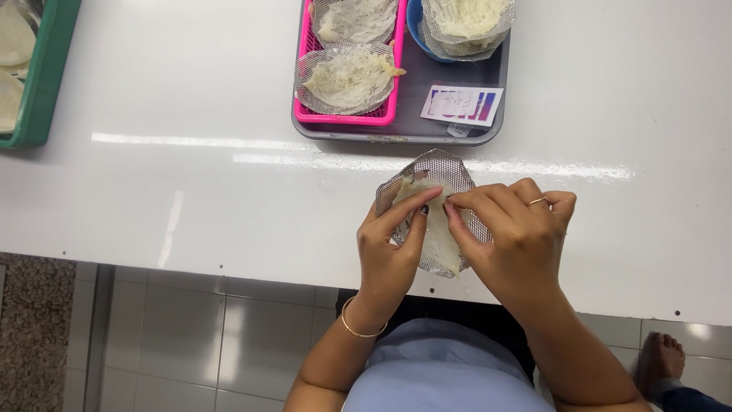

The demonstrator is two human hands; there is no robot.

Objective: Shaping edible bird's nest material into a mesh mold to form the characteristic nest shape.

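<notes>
A wide white table (pixel 191 191) fills the view, glossy, with light streaks running across it, and below its near edge runs a grey tiled floor (pixel 229 343) with a speckled mat (pixel 30 328) at the far left. At the top left corner sits a green tray (pixel 46 84) holding pale rounded pieces, only partly in view. Top centre, a grey tray (pixel 427 107) rests on the table, and inside it a pink plastic basket (pixel 347 116) carries two pale fibrous nest pieces, each lying on a round of wire mesh; the nearer one (pixel 351 76) sits at the front of the basket. Beside it, at the tray's right, a blue bowl (pixel 415 27) holds more mesh-wrapped pieces stacked up, and a small printed card (pixel 461 104) lies flat on the tray floor in front of it. Now down to the action — just in front of the grey tray, near the table's front edge, both hands meet over a piece of silver wire mesh (pixel 435 166) that cradles a pale, translucent nest piece (pixel 441 240). The left hand (pixel 389 252), a thin gold bangle (pixel 358 328) at its wrist, pinches the mesh and nest with thumb and dark-nailed forefinger. The right hand (pixel 515 236), wearing a thin ring (pixel 538 201), grasps the same bundle from the other side, fingertips curled in and nearly touching the left's. At the bottom right — a bare foot (pixel 662 358) on the tiles.
</notes>
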